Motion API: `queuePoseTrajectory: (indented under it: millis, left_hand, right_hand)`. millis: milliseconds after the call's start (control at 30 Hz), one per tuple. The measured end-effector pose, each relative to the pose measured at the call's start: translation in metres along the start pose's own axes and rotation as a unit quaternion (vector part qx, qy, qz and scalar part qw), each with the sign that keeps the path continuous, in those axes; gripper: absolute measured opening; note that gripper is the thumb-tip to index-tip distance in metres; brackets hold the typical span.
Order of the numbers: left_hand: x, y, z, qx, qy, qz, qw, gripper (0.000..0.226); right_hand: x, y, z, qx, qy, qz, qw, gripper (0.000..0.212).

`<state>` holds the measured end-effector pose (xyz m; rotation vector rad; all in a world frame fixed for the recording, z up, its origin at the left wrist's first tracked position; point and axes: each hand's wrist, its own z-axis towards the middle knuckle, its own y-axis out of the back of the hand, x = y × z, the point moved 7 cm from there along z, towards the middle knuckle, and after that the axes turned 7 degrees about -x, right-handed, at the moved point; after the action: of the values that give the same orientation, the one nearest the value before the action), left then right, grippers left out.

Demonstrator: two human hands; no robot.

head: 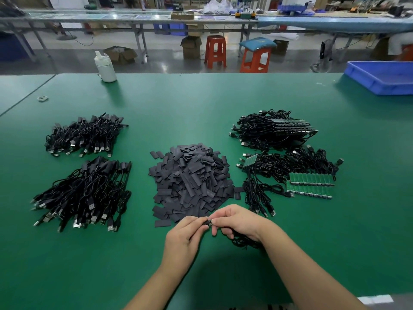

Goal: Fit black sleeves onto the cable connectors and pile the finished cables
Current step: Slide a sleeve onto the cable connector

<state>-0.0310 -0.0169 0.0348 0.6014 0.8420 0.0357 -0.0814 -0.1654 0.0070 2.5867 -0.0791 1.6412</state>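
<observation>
The green worktop [201, 104] stretched far beyond the hands, its far edge running straight across well past every pile, and a seam cut diagonally over its far left corner. Bare green lay between the piles and that edge, and more of it on either side of the forearms.

Just ahead of the hands sat the heap of flat black sleeves [192, 182], its near fringe almost under the knuckles. To the left of the hands lay two piles of finished cables: a near pile [82, 193] and a far pile [83, 134], apart from each other. To the right and ahead lay unsleeved cables with bare green circuit boards [310, 185], and beyond them a further bundle [272, 130].

A blue bin [382, 77] overhung the far right edge; a white bottle [105, 67] stood at the far left edge.

The left hand [185, 236] pinched a black sleeve [206, 223] between thumb and fingertips. The right hand [239, 222] gripped a cable [242, 242], fingers curled, its connector end meeting the sleeve; the loose cord trailed beneath the right wrist.
</observation>
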Motion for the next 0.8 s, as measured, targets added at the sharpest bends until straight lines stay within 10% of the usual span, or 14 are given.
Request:
queuePoseTrajectory:
  millis: [500, 800]
  left_hand:
    - [0.001, -0.009, 0.0, 0.054, 0.007, 0.008, 0.998, 0.025]
    - [0.003, -0.015, -0.002, 0.073, -0.005, 0.025, 0.997, 0.027]
  right_hand:
    - [0.007, -0.005, -0.003, 0.003, 0.002, -0.09, 0.996, 0.025]
    - [0.019, -0.011, -0.001, -0.031, 0.018, -0.345, 0.938, 0.023]
